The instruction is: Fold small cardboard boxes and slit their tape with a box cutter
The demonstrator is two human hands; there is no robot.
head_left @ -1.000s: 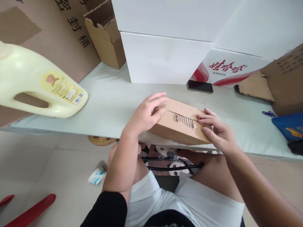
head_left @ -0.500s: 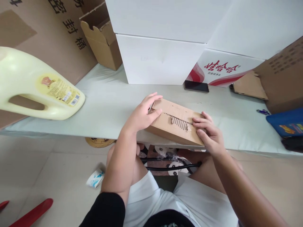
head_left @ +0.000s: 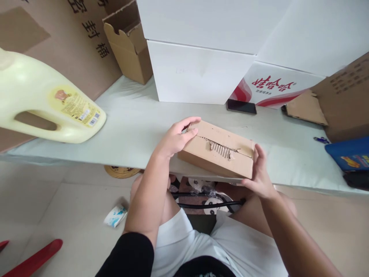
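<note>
A small brown cardboard box (head_left: 201, 154) lies at the table's front edge, slanting down to the right. Its top has a seam, with a torn patch of bare corrugated card beside it. My left hand (head_left: 179, 135) grips the box's left end, thumb on the top and fingers along the far-left corner. At the other end, my right hand (head_left: 261, 173) clasps the short right side, its thumb by the near corner and its fingers by the far one. The underside of the box is hidden.
White cartons (head_left: 198, 73) stand stacked at the back, with a dark phone (head_left: 241, 107) before them. An open cardboard box (head_left: 127, 50) and a large pale yellow jug (head_left: 34, 92) are on the left. A blue packet (head_left: 348, 152) lies at the right.
My right hand has slid off the top of the box to its right end, uncovering the seam there. My left hand keeps its hold. The view has shifted slightly.
</note>
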